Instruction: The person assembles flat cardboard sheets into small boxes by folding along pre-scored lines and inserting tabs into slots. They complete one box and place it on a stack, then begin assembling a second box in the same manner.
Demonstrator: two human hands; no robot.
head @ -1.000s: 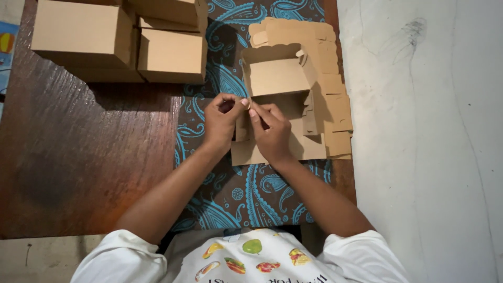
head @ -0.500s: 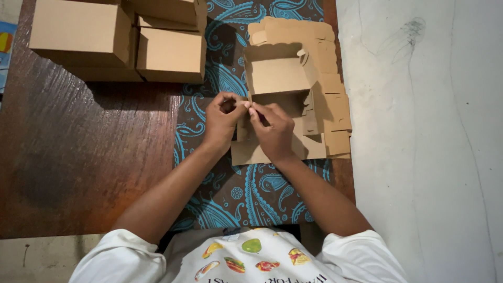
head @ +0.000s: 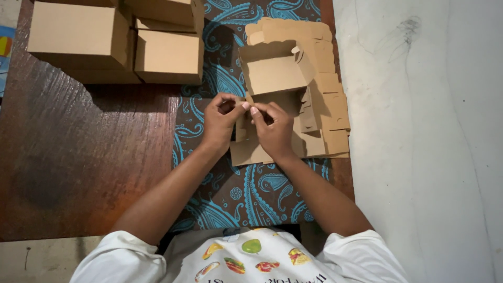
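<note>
A brown cardboard box blank (head: 275, 73), partly folded up, lies on a stack of flat cardboard blanks (head: 327, 105) over a blue paisley cloth (head: 236, 188). My left hand (head: 220, 123) and my right hand (head: 272, 128) meet at the blank's near left edge. Both pinch a small cardboard flap (head: 242, 126) between thumb and fingers. The flap stands up between the two hands, and my fingers hide most of it.
Three assembled brown cardboard boxes (head: 167, 55) stand at the far left on a dark wooden table (head: 78, 157). A pale grey floor (head: 429, 147) runs along the right side. A colourful object (head: 5, 47) shows at the left edge.
Both hands stay on the flap. The fingertips have drawn closer together over the fold, with only slight movement.
</note>
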